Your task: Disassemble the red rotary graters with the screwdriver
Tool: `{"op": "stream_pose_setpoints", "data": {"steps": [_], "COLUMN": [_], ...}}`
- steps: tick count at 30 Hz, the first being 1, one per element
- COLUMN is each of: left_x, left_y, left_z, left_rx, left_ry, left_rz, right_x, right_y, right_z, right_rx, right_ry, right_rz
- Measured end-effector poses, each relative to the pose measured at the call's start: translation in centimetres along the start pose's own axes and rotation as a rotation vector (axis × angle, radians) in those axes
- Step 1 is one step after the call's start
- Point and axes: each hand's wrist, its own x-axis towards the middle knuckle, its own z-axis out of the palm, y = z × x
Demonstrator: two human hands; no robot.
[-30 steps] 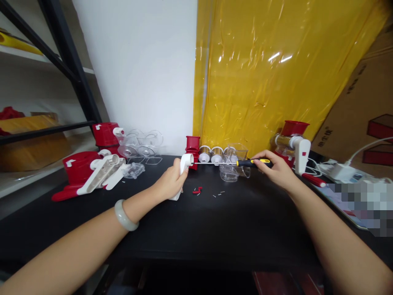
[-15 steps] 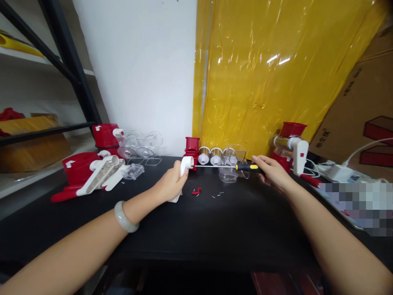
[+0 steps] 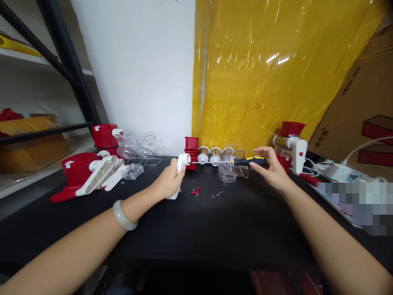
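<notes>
My left hand (image 3: 168,178) is wrapped round a white plastic part (image 3: 183,160), whose round opening faces right. In my right hand (image 3: 270,166) is a screwdriver (image 3: 250,161) with a black and yellow handle, held level between thumb and fingers. Its thin shaft points left, and the tip reaches into the round opening, where it is hidden. Below them on the black table (image 3: 215,229) lie a small red piece (image 3: 195,191) and several small screws (image 3: 219,194).
Red and white grinder-like units (image 3: 80,170) stand at the left, beside clear plastic parts (image 3: 144,149). Metal drums (image 3: 215,155) and red parts (image 3: 191,144) line the back. Another red and white unit (image 3: 291,141) and a white charger (image 3: 339,171) are at the right.
The white part and the screwdriver have risen slightly and shifted a little left. The fingers of my right hand have changed their hold on the handle, now more raised and spread.
</notes>
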Motion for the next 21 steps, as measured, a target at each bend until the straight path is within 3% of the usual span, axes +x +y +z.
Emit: {"op": "stream_pose_setpoints", "data": {"steps": [3, 5, 7, 11, 16, 21], "left_x": [0.0, 0.0, 0.1, 0.1, 0.3, 0.2], "left_y": [0.0, -0.1, 0.0, 0.0, -0.4, -0.3], "left_z": [0.0, 0.0, 0.0, -0.2, -0.1, -0.1], "left_rx": [-0.034, -0.044, -0.038, -0.017, -0.041, -0.044], "left_ry": [0.009, 0.015, 0.015, -0.001, -0.019, -0.017], "left_rz": [-0.01, -0.018, -0.031, -0.03, -0.048, -0.06], "right_x": [0.1, 0.1, 0.0, -0.1, -0.1, -0.2], "right_y": [0.2, 0.0, -0.2, -0.5, -0.8, -1.0], "right_z": [0.6, 0.8, 0.8, 0.2, -0.4, -0.3], "right_rx": [0.198, 0.276, 0.209, -0.051, -0.037, -0.032], "right_ry": [-0.006, -0.086, -0.195, -0.207, -0.17, -0.135], "right_rz": [0.154, 0.3, 0.393, 0.261, 0.086, 0.097]}}
